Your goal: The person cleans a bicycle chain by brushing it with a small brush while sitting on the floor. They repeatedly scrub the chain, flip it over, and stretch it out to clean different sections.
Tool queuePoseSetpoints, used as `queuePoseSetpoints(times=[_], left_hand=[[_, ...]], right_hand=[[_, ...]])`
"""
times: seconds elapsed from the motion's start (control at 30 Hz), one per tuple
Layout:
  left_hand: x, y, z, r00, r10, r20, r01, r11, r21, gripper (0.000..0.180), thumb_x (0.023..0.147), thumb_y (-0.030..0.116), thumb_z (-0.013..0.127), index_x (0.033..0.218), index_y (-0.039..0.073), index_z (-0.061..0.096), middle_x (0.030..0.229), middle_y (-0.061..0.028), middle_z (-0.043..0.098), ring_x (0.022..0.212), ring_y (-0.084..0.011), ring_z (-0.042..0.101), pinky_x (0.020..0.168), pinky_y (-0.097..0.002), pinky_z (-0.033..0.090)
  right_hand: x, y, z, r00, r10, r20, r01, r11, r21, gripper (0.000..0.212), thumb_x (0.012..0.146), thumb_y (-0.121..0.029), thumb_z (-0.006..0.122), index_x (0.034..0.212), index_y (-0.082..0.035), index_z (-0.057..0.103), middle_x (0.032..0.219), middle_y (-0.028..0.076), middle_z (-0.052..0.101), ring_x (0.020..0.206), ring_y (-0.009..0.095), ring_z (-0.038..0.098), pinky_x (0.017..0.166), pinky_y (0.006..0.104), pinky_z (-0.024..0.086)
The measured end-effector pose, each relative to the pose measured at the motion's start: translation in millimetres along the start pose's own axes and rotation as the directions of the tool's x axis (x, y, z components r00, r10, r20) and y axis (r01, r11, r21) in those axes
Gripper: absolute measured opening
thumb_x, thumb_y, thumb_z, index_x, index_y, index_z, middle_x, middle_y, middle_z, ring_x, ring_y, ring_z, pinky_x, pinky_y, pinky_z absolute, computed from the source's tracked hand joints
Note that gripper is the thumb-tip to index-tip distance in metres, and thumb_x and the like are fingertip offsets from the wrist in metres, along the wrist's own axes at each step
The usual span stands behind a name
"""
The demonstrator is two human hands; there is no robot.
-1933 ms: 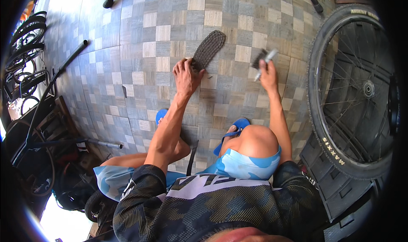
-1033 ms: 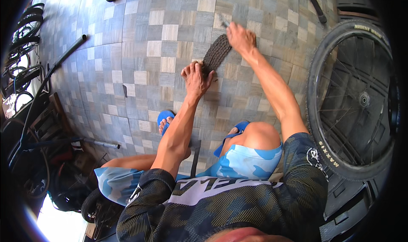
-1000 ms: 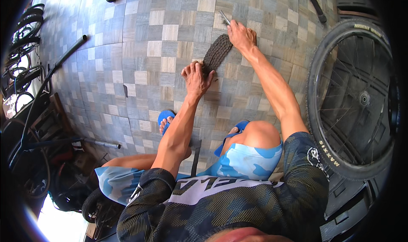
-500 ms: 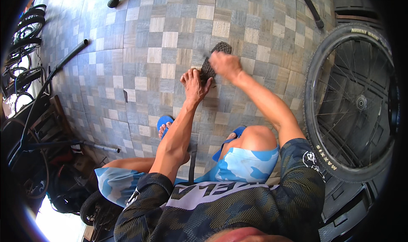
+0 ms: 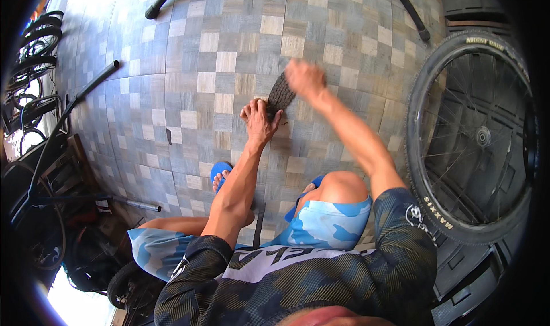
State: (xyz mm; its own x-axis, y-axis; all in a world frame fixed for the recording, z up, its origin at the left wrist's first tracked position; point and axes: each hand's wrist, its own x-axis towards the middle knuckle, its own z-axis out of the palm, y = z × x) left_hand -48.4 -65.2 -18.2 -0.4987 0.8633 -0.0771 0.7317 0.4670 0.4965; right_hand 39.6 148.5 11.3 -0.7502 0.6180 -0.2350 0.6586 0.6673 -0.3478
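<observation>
In front of me on the tiled floor is a narrow black bicycle tire (image 5: 280, 95) with a knobbly tread, seen along its tread. My left hand (image 5: 262, 121) grips its near end, with curled fingers at the left and the thumb against the right side. My right hand (image 5: 306, 80) is closed like a fist at the tire's far end and covers part of it. Motion smears this hand, and what it holds, if anything, cannot be made out.
A spoked bicycle wheel (image 5: 422, 154) with a black tire leans at the right on dark cases. Black stand legs (image 5: 97, 80) reach over the floor at the left, and others (image 5: 412, 14) at the far side. Several wheels (image 5: 35, 68) line the left edge.
My right hand has shifted slightly and now covers the tire's far end, which showed before. A dark blur beside that hand is no longer visible. My left hand keeps its grip.
</observation>
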Motion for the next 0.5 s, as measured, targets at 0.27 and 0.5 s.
queuePoseSetpoints(times=[0.27,0.5], left_hand=[[2,1,5,0.999,0.028,-0.038,-0.028,1.0,0.004,0.057,0.083,0.045,0.081,0.121,0.01,0.058,0.119,-0.0112,0.056,0.113,-0.0348,0.049,0.103,-0.0492,0.031],[14,6,3,0.998,0.033,-0.056,-0.033,0.999,0.005,0.056,0.083,0.046,0.081,0.118,0.01,0.057,0.116,-0.0114,0.056,0.112,-0.0347,0.048,0.103,-0.0493,0.031]], right_hand=[[20,22,7,0.973,0.05,-0.225,-0.058,0.998,-0.032,0.035,0.113,-0.027,0.038,0.088,-0.009,0.053,0.057,0.001,0.047,0.039,0.009,0.039,0.029,0.0256,0.035],[13,44,9,0.968,0.058,-0.242,-0.037,0.995,0.092,0.031,0.112,-0.029,0.044,0.088,-0.011,0.051,0.057,0.0,0.048,0.041,0.01,0.04,0.031,0.0281,0.036]])
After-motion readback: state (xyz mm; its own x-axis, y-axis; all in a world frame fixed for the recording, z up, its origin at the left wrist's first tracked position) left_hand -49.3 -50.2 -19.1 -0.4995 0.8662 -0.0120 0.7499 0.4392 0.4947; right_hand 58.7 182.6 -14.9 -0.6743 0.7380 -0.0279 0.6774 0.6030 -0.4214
